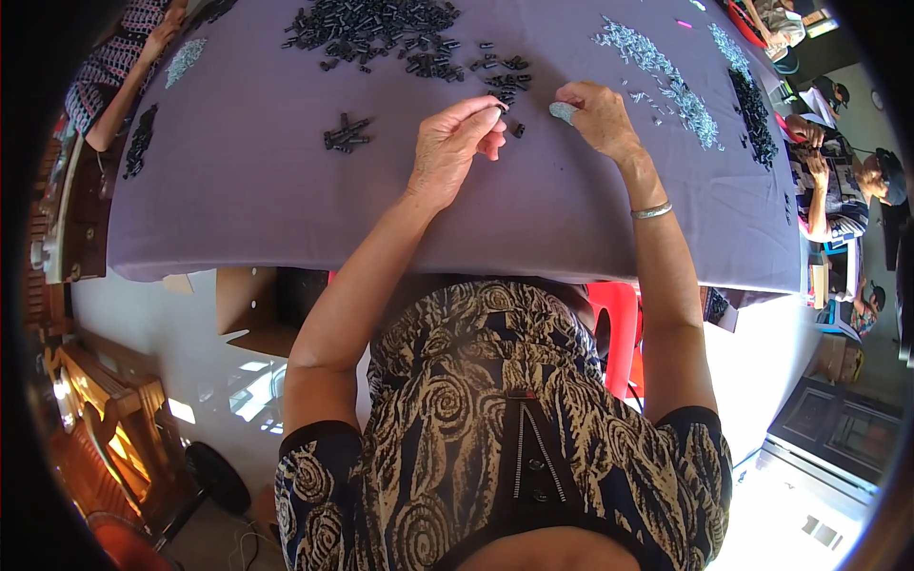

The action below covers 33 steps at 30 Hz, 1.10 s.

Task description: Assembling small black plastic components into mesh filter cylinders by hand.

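Observation:
My left hand (457, 143) is above the tablecloth in the middle. Its thumb and forefinger are pinched together on something small and dark at the tips, too small to name. To its right, my right hand (602, 119) is closed, with a clump of small silvery pieces (563, 112) showing at the edge of its fingers. Between the hands lies a single short black piece (518, 129). Just beyond are several more black cylindrical pieces (507, 84). Left of my left hand rests a small stack of longer black tubes (347, 134).
A large heap of black pieces (371, 29) covers the far middle of the purple-grey tablecloth (238, 209). Silvery pieces (666, 81) are strewn at the right, with another black pile (752, 119) past them. Other people sit along both sides. A cardboard box (249, 309) and a red chair (614, 328) are below.

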Available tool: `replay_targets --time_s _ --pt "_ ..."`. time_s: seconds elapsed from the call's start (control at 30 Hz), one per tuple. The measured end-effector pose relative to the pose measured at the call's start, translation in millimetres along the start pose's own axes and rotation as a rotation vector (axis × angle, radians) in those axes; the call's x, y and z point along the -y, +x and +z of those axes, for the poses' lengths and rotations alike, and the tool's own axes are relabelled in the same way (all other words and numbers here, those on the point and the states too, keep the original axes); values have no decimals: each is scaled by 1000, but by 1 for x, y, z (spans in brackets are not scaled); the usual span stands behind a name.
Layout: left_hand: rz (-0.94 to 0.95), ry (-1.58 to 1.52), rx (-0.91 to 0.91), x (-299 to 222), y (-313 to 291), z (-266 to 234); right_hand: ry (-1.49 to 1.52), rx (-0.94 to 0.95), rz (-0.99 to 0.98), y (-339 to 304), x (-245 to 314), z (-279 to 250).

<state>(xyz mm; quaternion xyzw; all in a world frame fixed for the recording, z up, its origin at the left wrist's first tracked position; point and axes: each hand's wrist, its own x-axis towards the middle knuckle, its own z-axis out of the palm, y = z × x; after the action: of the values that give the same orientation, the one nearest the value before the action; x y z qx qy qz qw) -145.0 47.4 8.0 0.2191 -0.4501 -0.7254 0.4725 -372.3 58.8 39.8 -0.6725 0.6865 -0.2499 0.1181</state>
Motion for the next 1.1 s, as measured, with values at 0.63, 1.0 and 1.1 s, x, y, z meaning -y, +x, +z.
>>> replay_targets --time_s 0.63,1.0,1.1 --pt "-105 69 33 4 0 -1 857 111 3 -19 55 7" --pt "-116 97 43 1 0 0 548 87 -137 -19 60 10" --pt "-105 68 36 4 0 -1 428 16 -219 -22 70 6"
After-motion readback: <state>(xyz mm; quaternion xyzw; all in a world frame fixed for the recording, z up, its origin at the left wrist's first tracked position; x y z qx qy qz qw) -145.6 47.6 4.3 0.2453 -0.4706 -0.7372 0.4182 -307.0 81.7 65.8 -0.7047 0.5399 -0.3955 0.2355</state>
